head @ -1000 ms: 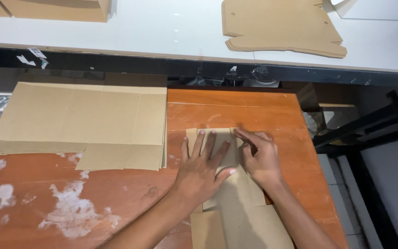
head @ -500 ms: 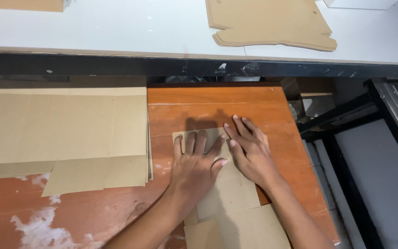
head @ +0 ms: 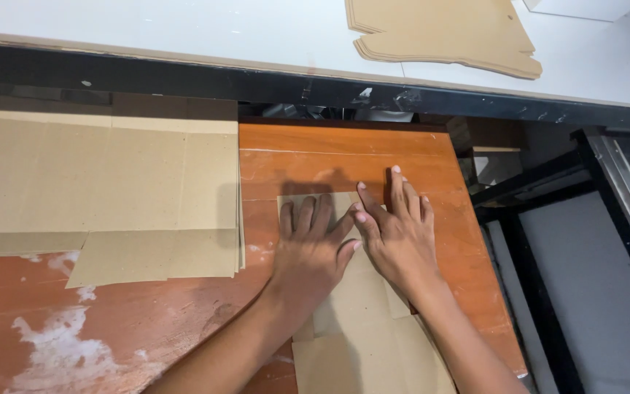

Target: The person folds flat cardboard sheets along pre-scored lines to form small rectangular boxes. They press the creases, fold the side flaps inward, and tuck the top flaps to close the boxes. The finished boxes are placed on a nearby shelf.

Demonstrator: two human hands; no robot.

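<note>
**Both palms flat on a cardboard piece**

The left hand [head: 313,252] lies palm down, fingers spread, pressing on a narrow cardboard cut-out [head: 362,321] that rests on the orange wooden table [head: 329,149]. The right hand [head: 397,233] lies flat just beside it, fingers extended and slightly fanned, its thumb touching the left hand's index finger. The cut-out runs from under both palms back between the forearms. Left of the left hand sits a stack of large flat cardboard sheets [head: 103,186]. Beyond the fingertips, well apart, shaped cardboard blanks [head: 439,33] lie on a white bench [head: 184,33].
</note>
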